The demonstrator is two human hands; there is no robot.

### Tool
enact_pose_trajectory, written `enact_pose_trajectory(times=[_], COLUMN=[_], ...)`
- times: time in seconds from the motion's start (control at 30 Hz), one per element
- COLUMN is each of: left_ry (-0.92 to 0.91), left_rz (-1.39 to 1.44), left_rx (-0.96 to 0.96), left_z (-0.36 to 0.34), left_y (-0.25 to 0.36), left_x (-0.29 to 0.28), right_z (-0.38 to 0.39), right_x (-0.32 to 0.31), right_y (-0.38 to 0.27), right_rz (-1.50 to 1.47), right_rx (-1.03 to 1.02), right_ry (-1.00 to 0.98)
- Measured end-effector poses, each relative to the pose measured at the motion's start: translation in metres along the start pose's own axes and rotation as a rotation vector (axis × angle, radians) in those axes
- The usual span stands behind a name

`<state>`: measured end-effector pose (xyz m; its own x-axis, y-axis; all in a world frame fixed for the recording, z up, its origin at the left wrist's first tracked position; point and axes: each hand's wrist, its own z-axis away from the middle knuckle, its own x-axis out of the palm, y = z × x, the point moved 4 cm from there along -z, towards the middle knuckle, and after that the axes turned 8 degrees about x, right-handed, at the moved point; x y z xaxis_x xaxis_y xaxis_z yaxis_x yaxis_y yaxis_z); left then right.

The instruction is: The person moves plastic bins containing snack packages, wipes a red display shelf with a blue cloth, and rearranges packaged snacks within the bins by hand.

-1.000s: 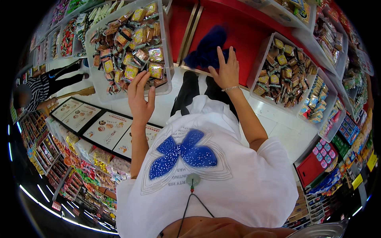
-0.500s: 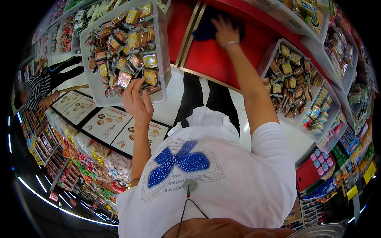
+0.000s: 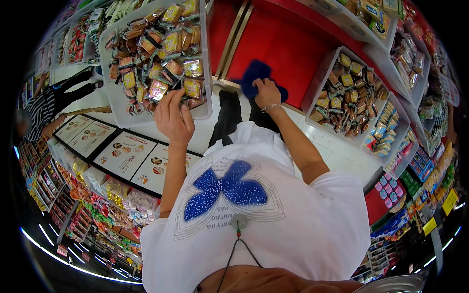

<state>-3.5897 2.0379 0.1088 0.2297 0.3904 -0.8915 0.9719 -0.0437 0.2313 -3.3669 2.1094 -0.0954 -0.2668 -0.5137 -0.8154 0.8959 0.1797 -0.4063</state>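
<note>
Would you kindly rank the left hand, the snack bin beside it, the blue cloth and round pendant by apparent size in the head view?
1. Snack bin
2. Blue cloth and left hand: about alike, unranked
3. Round pendant

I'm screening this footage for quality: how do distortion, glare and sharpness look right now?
Head view: light strips at lower left glare white and bow along the black rim; head view: shiny wrappers glint in the left bin; head view: the left hand and the right hand on the blue cloth look fairly sharp.
</note>
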Motion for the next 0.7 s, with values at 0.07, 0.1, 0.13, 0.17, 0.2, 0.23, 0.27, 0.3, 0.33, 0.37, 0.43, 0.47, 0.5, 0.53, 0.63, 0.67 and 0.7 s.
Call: enact_pose_trajectory(times=[0.07, 0.1, 0.13, 0.17, 0.2, 0.23, 0.27, 0.3, 0.33, 0.37, 0.43, 0.47, 0.5, 0.53, 0.63, 0.67, 0.7], left_ry=[0.002, -0.001, 0.002, 0.006, 0.0, 0.004, 0.002, 0.0, -0.003, -0.001, -0.013, -0.018, -0.018, -0.015, -0.013, -0.012, -0.007], left_rz=[-0.007, -0.016, -0.031, -0.021, -0.014, -0.011, -0.014, -0.014, -0.014, -0.014, -0.02, -0.026, -0.028, -0.029, -0.035, -0.034, -0.028], left_rx=[0.0, -0.005, -0.011, -0.012, -0.017, -0.021, -0.026, -0.02, -0.015, -0.007, -0.026, -0.038, -0.056, -0.047, -0.039, -0.043, -0.048], left_z=[0.002, 0.004, 0.005, 0.004, 0.004, 0.003, 0.005, 0.004, 0.003, 0.0, 0.003, 0.005, 0.005, 0.003, 0.002, 0.001, 0.0], left_y=[-0.001, -0.002, -0.002, -0.003, -0.002, -0.003, -0.003, -0.003, -0.004, -0.003, -0.003, -0.003, -0.002, -0.002, -0.001, -0.001, -0.001], left_x=[0.001, 0.0, 0.0, 0.002, 0.001, 0.001, 0.0, 0.001, 0.001, 0.0, 0.001, 0.001, 0.001, 0.001, 0.002, 0.003, 0.004], right_z=[-0.014, -0.02, -0.03, -0.046, -0.055, -0.063, -0.071, -0.077, -0.085, -0.108, -0.118, -0.126, -0.138, -0.155, -0.191, -0.195, -0.196], right_x=[-0.011, -0.032, -0.048, -0.067, -0.082, -0.096, -0.106, -0.105, -0.095, -0.059, -0.052, -0.051, -0.05, -0.051, -0.062, -0.06, -0.06], right_y=[0.008, 0.012, 0.022, 0.038, 0.052, 0.06, 0.066, 0.075, 0.086, 0.111, 0.074, 0.06, 0.05, 0.043, 0.019, 0.013, 0.009], right_rz=[-0.857, -0.859, -0.859, -0.78, -0.694, -0.69, -0.684, -0.411, -0.135, -0.164, -0.001, 0.123, 0.15, 0.174, 0.206, 0.211, 0.299], right_rx=[0.214, 0.236, 0.248, 0.184, 0.122, 0.144, 0.163, 0.228, 0.29, 0.36, 0.435, 0.428, 0.35, 0.281, 0.258, 0.284, 0.281], right_ry=[-0.514, -0.513, -0.512, -0.252, -0.007, 0.043, 0.09, 0.215, 0.334, 0.239, 0.206, 0.232, 0.248, 0.273, 0.32, 0.329, 0.411])
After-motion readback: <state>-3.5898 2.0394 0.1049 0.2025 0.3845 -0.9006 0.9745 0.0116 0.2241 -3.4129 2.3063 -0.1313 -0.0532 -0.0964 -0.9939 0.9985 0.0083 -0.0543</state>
